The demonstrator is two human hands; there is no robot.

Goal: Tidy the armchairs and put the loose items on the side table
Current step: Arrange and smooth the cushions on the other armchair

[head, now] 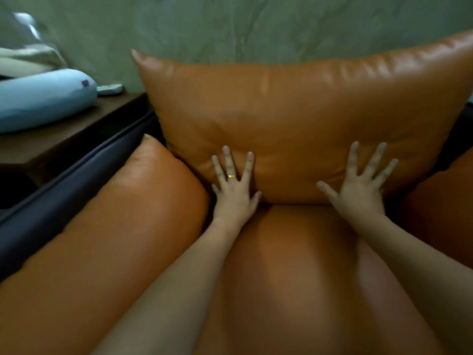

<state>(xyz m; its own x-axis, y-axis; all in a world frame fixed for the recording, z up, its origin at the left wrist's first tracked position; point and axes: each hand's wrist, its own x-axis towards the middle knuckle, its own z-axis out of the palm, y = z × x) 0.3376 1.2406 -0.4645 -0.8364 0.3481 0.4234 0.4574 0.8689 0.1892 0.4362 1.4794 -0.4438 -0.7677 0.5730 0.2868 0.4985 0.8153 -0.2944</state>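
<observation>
An orange leather armchair fills the view. Its big back cushion [294, 111] stands upright against the wall. My left hand [234, 187], with a gold ring, presses flat on the cushion's lower left, fingers spread. My right hand [361, 184] presses flat on the lower right, fingers spread too. Below them lies the seat cushion [294, 278]. The left arm cushion [115, 239] runs along the dark frame [64, 196]. A dark wooden side table [64, 139] stands at the left, with a light blue plush toy [43, 98] lying on it.
Behind the plush toy lie pale folded cloth [28, 57] and a small grey object [110, 89] by the table's back edge. A green-grey wall [256, 24] is right behind the chair. The right arm cushion [445, 208] shows at the right edge.
</observation>
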